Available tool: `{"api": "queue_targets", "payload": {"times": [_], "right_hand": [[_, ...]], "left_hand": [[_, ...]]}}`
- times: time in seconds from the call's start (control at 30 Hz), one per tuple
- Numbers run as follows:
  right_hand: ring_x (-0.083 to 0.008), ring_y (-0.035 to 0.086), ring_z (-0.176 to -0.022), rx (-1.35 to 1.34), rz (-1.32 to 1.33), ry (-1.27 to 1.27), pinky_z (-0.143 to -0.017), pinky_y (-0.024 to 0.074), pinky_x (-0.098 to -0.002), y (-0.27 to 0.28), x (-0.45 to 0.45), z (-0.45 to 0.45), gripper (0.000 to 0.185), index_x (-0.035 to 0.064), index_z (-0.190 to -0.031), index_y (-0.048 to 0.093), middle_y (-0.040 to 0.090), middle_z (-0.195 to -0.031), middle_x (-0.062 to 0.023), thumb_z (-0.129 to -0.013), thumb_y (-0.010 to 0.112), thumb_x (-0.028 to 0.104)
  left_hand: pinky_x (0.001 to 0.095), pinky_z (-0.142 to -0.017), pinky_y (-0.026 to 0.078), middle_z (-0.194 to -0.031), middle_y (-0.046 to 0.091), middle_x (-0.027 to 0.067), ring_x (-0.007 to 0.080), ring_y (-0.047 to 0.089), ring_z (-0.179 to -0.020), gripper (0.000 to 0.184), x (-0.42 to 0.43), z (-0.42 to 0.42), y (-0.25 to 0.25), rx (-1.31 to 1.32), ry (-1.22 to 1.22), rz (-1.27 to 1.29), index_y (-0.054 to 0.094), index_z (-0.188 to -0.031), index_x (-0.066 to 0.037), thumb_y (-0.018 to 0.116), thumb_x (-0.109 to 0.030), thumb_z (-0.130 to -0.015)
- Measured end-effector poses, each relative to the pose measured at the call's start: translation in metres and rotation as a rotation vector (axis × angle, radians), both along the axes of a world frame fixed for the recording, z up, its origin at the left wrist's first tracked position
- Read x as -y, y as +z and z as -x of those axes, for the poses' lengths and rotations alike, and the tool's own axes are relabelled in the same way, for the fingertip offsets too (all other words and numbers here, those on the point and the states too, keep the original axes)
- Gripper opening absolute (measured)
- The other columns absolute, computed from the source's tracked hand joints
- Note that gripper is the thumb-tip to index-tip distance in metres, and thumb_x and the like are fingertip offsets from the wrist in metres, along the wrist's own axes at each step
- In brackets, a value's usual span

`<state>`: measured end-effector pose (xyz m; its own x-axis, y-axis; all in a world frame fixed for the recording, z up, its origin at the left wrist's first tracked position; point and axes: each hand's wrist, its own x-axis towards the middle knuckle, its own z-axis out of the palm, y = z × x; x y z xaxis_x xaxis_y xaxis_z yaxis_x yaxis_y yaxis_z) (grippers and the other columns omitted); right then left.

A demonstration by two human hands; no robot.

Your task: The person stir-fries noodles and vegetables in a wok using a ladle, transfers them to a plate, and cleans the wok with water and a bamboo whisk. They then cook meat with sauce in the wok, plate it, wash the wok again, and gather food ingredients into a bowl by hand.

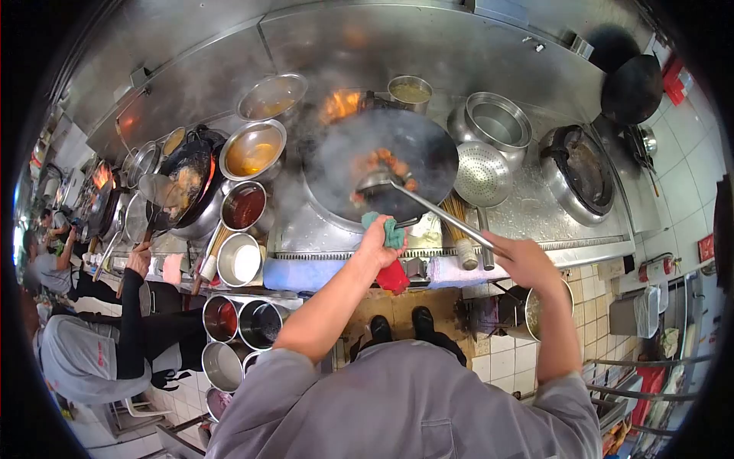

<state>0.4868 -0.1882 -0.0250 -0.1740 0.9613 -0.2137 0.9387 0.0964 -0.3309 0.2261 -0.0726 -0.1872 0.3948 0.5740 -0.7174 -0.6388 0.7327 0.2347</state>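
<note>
Nearest my remote lens is the grey shirt [397, 405]. Beyond it, my left hand [376, 242] clutches a green cloth [394, 234] at the near edge of the wok [436, 149]; my right hand [527, 265] grasps the ladle [443, 215] by its handle. The ladle's bowl sits among orange-brown food [395, 163], in the wok ahead of both hands. I judge this a stirring step; the next move calls for a steadied wok and low ladle.

The stainless-steel bench [531, 218] is speckled with droplets; on it a black wok [437, 149] sits centrally, with a bowl of amber oil [275, 139] and a pot of red sauce [261, 223] to its left, a deep steel pot [521, 136] to its right, and a pale-blue cloth [310, 275] along the front edge
</note>
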Motion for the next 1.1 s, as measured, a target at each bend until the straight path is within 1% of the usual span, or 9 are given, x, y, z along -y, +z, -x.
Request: {"api": "queue_targets", "payload": {"times": [0.17, 0.23, 0.43, 0.5, 0.63, 0.7, 0.87, 1.0, 1.1], "right_hand": [[-0.0396, 0.060, -0.084, 0.003, -0.155, -0.185, -0.076, 0.0464, -0.0476, -0.055, -0.041, 0.042, 0.055, 0.0241, -0.134, 0.043, 0.064, -0.091, -0.0194, -0.082, 0.058, 0.016], [-0.0399, 0.060, -0.085, -0.042, -0.136, -0.199, -0.077, 0.0466, -0.0468, -0.040, -0.027, 0.042, 0.055, 0.0218, -0.134, 0.043, 0.064, -0.092, -0.0202, -0.082, 0.058, 0.016], [-0.0422, 0.058, -0.090, -0.366, -0.150, -0.236, -0.078, 0.0459, -0.0449, -0.069, 0.031, 0.020, 0.053, 0.0063, -0.132, 0.042, 0.062, -0.095, -0.0248, -0.082, 0.058, 0.015], [-0.0330, 0.063, -0.076, -0.389, -0.211, -0.178, -0.068, 0.0482, -0.0385, -0.090, 0.047, 0.009, 0.052, 0.0058, -0.132, 0.042, 0.064, -0.087, -0.0210, -0.083, 0.058, 0.011], [-0.0100, 0.049, -0.051, -0.945, 0.073, -0.534, -0.045, 0.0402, -0.0262, -0.093, 0.047, 0.024, 0.045, 0.0012, -0.130, 0.038, 0.051, -0.068, -0.0067, -0.087, 0.053, 0.006], [-0.0104, 0.048, -0.050, -0.864, 0.112, -0.593, -0.043, 0.0395, -0.0259, -0.082, 0.020, 0.025, 0.041, -0.0002, -0.126, 0.038, 0.049, -0.067, -0.0061, -0.087, 0.051, 0.005], [-0.0423, 0.059, -0.090, -0.314, -0.291, -0.319, -0.075, 0.0478, -0.0463, -0.114, -0.075, 0.050, 0.040, 0.0003, -0.120, 0.044, 0.060, -0.097, -0.0272, -0.084, 0.053, 0.016], [-0.0429, 0.060, -0.082, -0.174, -0.176, -0.186, -0.074, 0.0464, -0.0499, -0.137, -0.116, 0.101, 0.049, 0.0114, -0.134, 0.038, 0.062, -0.086, -0.0257, -0.087, 0.051, 0.017], [-0.0402, 0.061, -0.077, -0.044, -0.104, -0.095, -0.071, 0.0468, -0.0506, -0.121, -0.092, 0.095, 0.053, 0.0169, -0.138, 0.036, 0.063, -0.084, -0.0231, -0.087, 0.052, 0.019]], "left_hand": [[0.0337, -0.052, 0.045, -0.067, 0.051, 0.0033, 0.0192, 0.052, -0.057, 0.009, 0.050, -0.004, -0.047, 0.014, -0.023, 0.018, 0.049, -0.078, -0.012, 0.054, -0.018, -0.084], [0.0332, -0.050, 0.045, -0.065, 0.049, 0.0028, 0.0184, 0.051, -0.055, 0.012, 0.070, -0.006, 0.002, -0.099, -0.053, -0.005, 0.047, -0.074, -0.012, 0.053, -0.018, -0.083], [0.0341, -0.055, 0.048, -0.075, 0.059, 0.0111, 0.0222, 0.056, -0.062, 0.026, -0.055, 0.005, -0.046, -0.031, -0.073, -0.086, 0.053, -0.084, -0.009, 0.054, -0.036, -0.084], [0.0345, -0.057, 0.048, -0.077, 0.059, 0.0108, 0.0223, 0.056, -0.064, 0.030, -0.050, 0.011, -0.038, 0.000, -0.109, -0.096, 0.054, -0.087, -0.010, 0.056, -0.040, -0.083], [0.0350, -0.064, 0.048, -0.086, 0.058, 0.0088, 0.0227, 0.056, -0.075, 0.041, -0.045, 0.014, -0.050, -0.059, 0.018, -0.136, 0.054, -0.094, -0.013, 0.065, -0.050, -0.078], [0.0357, -0.070, 0.047, -0.090, 0.057, 0.0074, 0.0226, 0.055, -0.080, 0.043, -0.053, 0.007, -0.062, -0.066, 0.033, -0.118, 0.054, -0.095, -0.014, 0.069, -0.049, -0.075], [0.0484, -0.076, 0.050, -0.094, 0.053, 0.0140, 0.0330, 0.053, -0.093, 0.042, -0.064, 0.007, -0.055, 0.020, 0.129, -0.098, 0.050, -0.103, -0.009, 0.065, -0.040, -0.080], [0.0554, -0.088, 0.047, -0.089, 0.055, 0.0159, 0.0336, 0.053, -0.092, 0.029, -0.052, 0.011, -0.014, 0.032, -0.069, -0.012, 0.053, -0.099, -0.003, 0.060, -0.025, -0.080], [0.0504, -0.082, 0.052, -0.086, 0.055, 0.0152, 0.0327, 0.056, -0.084, 0.026, -0.084, 0.007, -0.076, 0.106, 0.076, 0.006, 0.052, -0.093, -0.001, 0.058, -0.021, -0.079]]}}
